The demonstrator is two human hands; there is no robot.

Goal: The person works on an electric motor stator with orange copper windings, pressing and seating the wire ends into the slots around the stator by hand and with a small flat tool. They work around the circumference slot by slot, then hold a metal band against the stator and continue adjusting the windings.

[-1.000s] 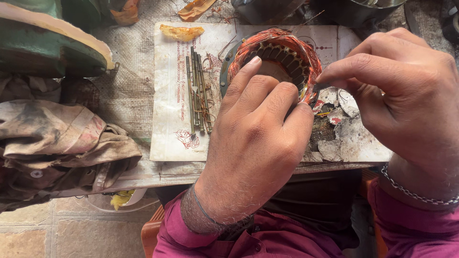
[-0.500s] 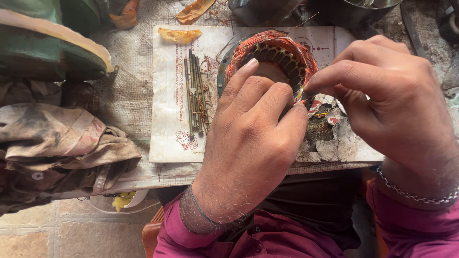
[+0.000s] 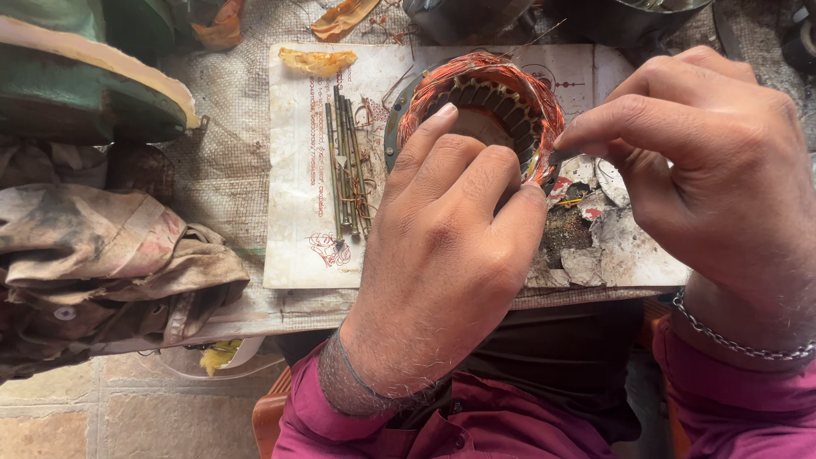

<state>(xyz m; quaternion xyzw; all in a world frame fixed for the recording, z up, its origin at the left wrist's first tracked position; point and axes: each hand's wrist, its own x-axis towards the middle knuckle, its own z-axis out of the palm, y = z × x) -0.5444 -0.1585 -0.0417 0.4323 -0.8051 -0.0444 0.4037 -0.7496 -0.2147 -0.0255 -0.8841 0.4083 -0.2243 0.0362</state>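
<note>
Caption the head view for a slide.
Left hand steadies a copper-wound stator; right hand pinches at its rim.

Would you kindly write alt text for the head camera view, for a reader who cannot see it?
Two bare hands work on a motor stator wound with copper wire: the left hand rests on it, the right hand pinches at its rim. It lies on a worn white sheet beside thin metal rods; crumpled dirty cloth lies to the left.

Head camera looks steeply down, close over the workbench (image 3: 238, 170).
</note>
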